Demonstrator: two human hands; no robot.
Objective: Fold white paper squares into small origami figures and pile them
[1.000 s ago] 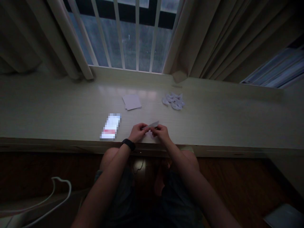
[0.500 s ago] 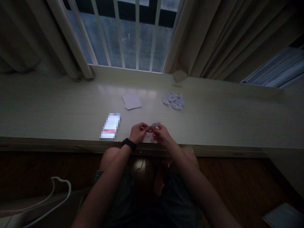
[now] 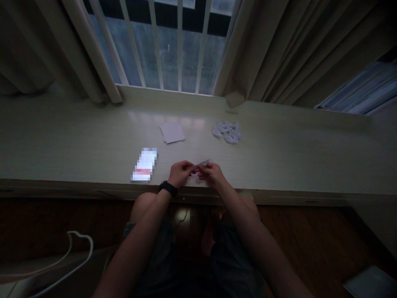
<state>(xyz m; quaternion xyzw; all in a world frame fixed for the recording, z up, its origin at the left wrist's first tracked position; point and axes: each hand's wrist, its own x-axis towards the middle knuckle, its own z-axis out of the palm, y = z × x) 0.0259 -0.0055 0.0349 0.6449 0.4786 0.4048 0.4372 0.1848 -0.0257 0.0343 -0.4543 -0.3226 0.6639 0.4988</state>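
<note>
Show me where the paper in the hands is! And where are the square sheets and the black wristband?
Held paper (image 3: 205, 162): head view, on its exposed pale end.
Square sheets (image 3: 173, 132): head view, middle of the top sheet.
Black wristband (image 3: 168, 188): head view, middle of the band.

A phone (lit, its screen pixelated) lies near the front edge of the table. Behind, curtains flank a barred window. Below, the floor is dark wood; a white cable loops at lower left.
</note>
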